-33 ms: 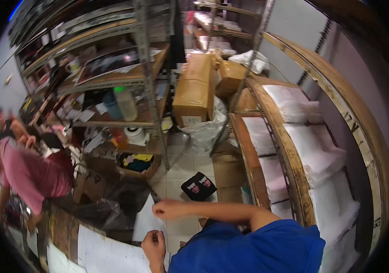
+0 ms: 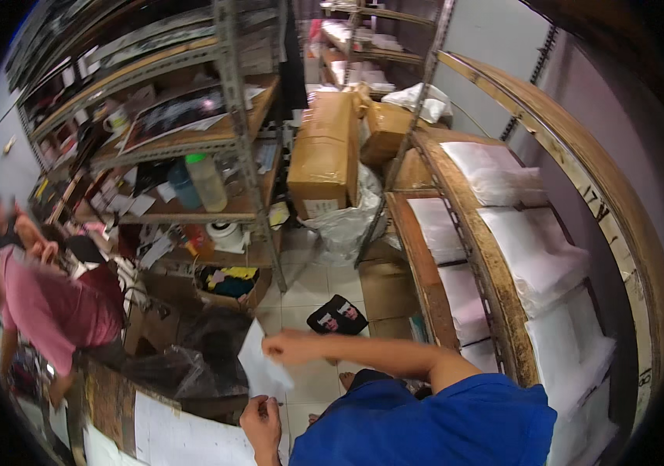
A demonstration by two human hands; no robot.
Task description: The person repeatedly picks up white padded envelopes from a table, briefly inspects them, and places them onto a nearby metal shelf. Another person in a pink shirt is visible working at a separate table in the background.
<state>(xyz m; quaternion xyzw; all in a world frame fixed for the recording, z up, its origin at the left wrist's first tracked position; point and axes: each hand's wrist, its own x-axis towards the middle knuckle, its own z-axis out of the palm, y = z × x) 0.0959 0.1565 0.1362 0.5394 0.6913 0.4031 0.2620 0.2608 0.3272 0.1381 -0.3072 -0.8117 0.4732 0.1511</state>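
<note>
A white paper sheet hangs in front of me, bent and tilted. My right hand reaches across from the right with fingers closed, pinching the sheet along its right side. Below it, my left hand is closed at the sheet's lower edge, thumb and finger pressed together. Under the hands, at lower left, a table with a worn wooden edge bears white sheets. Beyond my right forearm, a black folded item with two printed faces lies on the tiled floor.
Shelves with plastic-wrapped white stacks run along the right. A cluttered metal rack stands at left, with a carton of cloths below. Taped cardboard boxes stand ahead. A person in pink works at far left.
The white sheet has turned and bent, its right part now showing below my right hand. My right hand has risen slightly; the left stays near the same place. The view has shifted a little.
</note>
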